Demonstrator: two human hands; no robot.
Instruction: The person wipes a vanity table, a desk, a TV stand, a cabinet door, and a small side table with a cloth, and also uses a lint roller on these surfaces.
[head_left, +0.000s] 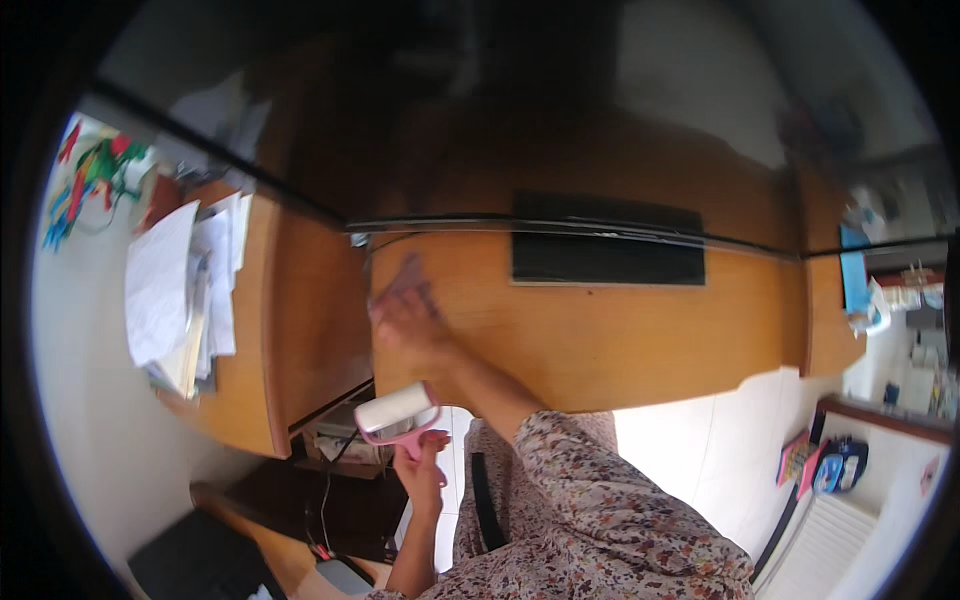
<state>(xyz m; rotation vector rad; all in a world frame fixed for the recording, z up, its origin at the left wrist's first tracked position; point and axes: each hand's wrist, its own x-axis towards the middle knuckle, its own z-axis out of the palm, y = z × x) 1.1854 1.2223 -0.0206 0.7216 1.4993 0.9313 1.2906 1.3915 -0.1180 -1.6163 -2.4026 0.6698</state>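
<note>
My right hand (412, 322) reaches across to the left end of the wooden desk (600, 337), lying on a greyish cloth (409, 274) that is blurred and partly hidden under the fingers. Lower down, my left hand (421, 469) grips the pink handle of a lint roller (396, 409). Its white roll points up, just off the desk's front left corner. Toward the back of the desktop lies a flat black rectangular panel (607, 259), at the foot of a large glossy black screen (465, 135).
A raised wooden side shelf (255, 360) at the left bears stacked papers (161, 285). Below it are a dark lower shelf and a cable (324, 495). At the right, a blue item (853, 270) sits on another raised shelf. A dark blue container (840, 465) stands farther down.
</note>
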